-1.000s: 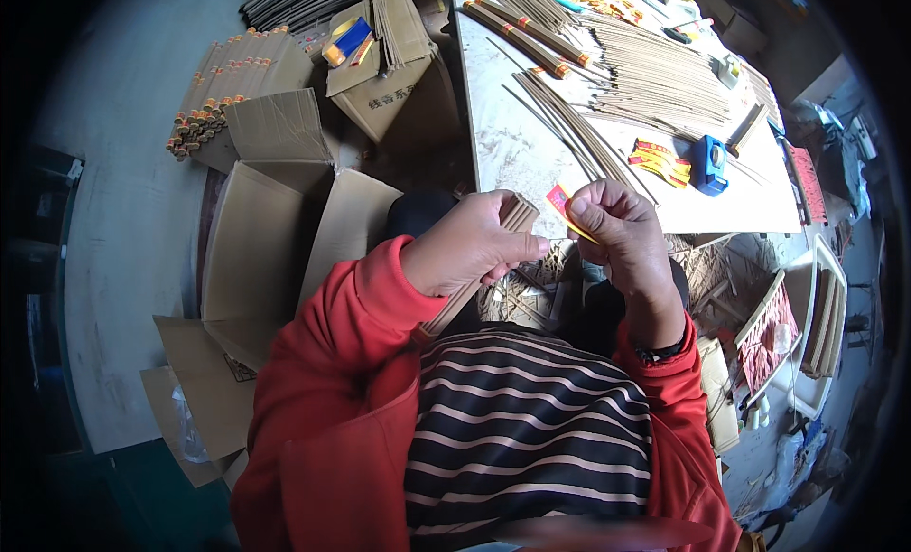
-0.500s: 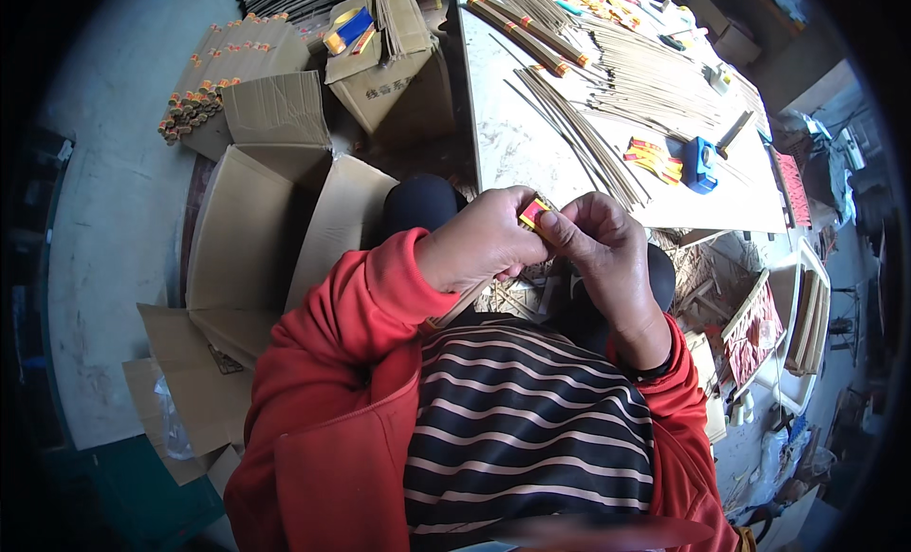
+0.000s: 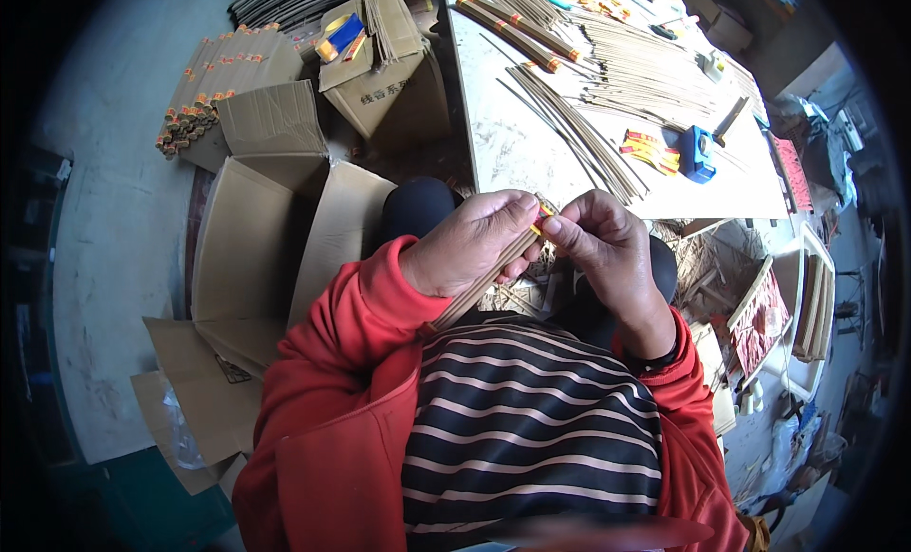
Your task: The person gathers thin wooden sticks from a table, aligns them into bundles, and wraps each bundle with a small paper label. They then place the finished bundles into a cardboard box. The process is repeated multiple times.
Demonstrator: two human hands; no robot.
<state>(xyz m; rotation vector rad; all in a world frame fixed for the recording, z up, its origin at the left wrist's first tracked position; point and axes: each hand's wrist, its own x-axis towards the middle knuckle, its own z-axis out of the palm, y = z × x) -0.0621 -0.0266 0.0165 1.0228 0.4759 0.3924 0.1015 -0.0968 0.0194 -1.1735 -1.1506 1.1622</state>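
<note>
From where I stood, the change was quick: a second earlier the red-and-yellow label (image 3: pixel 542 216) hung in the air, pinched well apart from the sticks; half a second on, it lay against them, and by now it was bent over the upper end of the bundle of thin brown sticks (image 3: pixel 484 270). The left grip (image 3: pixel 472 239) was closed around that bundle, its thumb now pressed over the label's upper part. The right grip (image 3: pixel 610 245) was closed too, thumb and finger at the label's near edge. To my eye, that meant the label was being fitted round the bundle, though I couldn't see whether its ends met underneath.

The bundle slanted in front of the person's striped top, off the counter (image 3: pixel 517 155) and just beside its near left corner. Toward the near right corner lay more loose labels (image 3: pixel 649 152), with a blue tape dispenser (image 3: pixel 699 155) just beside them, untouched. Loose sticks (image 3: pixel 575 134) ran aslant to the near edge, and banded bundles (image 3: pixel 520 35) lay along the left edge, up at the far end, with a red-and-yellow band round them, which I judged to be the look in the making
</note>
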